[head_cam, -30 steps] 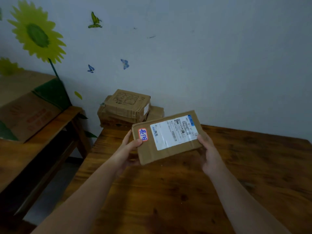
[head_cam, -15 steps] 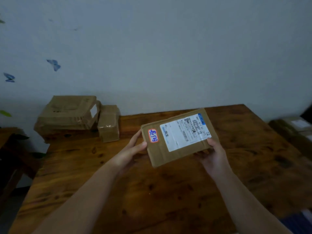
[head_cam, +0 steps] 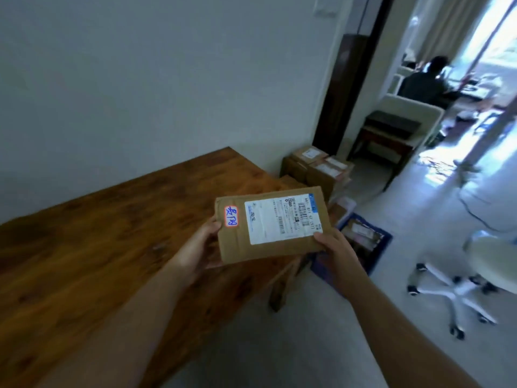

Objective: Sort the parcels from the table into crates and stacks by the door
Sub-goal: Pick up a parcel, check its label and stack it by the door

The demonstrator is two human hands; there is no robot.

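Above the table's [head_cam: 84, 247] right edge, the left hand [head_cam: 195, 247] gripped the parcel's [head_cam: 268, 222] left end, fingers curled beneath it. The right hand [head_cam: 335, 250] pinched its near right corner. Beyond the table's right end sat a blue crate [head_cam: 384, 245] and stacked boxes [head_cam: 316, 169].

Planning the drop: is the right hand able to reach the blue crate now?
Probably not yet: the right hand and left hand both hold the parcel, and the crate sits lower, on the floor.
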